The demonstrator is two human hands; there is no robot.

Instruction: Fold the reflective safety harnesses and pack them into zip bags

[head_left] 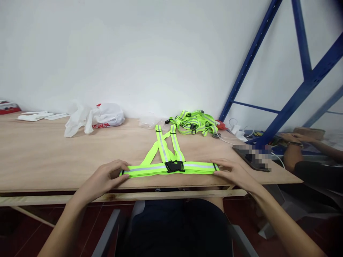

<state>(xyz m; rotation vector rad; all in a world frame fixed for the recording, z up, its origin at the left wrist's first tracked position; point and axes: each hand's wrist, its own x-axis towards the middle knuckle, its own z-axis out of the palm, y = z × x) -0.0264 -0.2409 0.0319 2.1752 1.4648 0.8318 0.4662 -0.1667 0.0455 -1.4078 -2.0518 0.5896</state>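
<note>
Here, pinches a neon-green, silver-striped webbing harness [150,169] by its ends with left hand [107,177] and right hand [237,174]; has a black plastic buckle [175,166] between grips.

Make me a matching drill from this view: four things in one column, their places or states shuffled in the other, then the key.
Column one
1. Left hand
2. Black buckle
3. White plastic bag
4. Heap of green straps

Column two
A. Tangled, near the foot of the blue frame
B. Marked with red print
C. At the left end of the horizontal green strap
D. Near the middle of that horizontal strap

Pairs: 1-C, 2-D, 3-B, 4-A
</note>
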